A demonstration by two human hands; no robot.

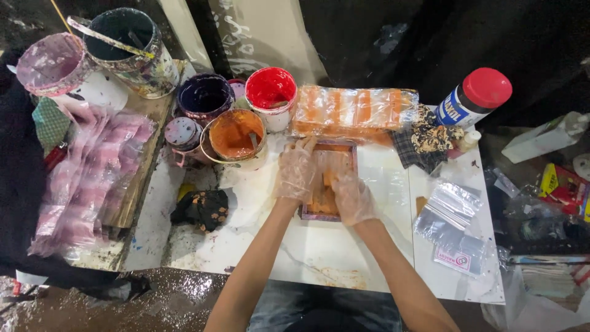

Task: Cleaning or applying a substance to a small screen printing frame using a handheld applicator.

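Observation:
Both my hands wear thin clear plastic gloves. My left hand (295, 171) rests on the left edge of a small rectangular purple-rimmed frame (351, 147) smeared with orange paint. My right hand (353, 198) presses inside the frame on its orange surface. A plastic-wrapped slab with orange stripes (353, 109) lies just beyond the frame. An orange paint pot (236, 135) with a stick in it stands to the left of my left hand.
Red (271, 89), dark blue (204, 95) and other paint pots crowd the back left. A red-capped white bottle (476, 97) and patterned cloth (427, 142) lie at right. Clear plastic bags (452, 224) sit at right front. A stained black rag (203, 209) and pink plastic sheet (92, 178) are at left.

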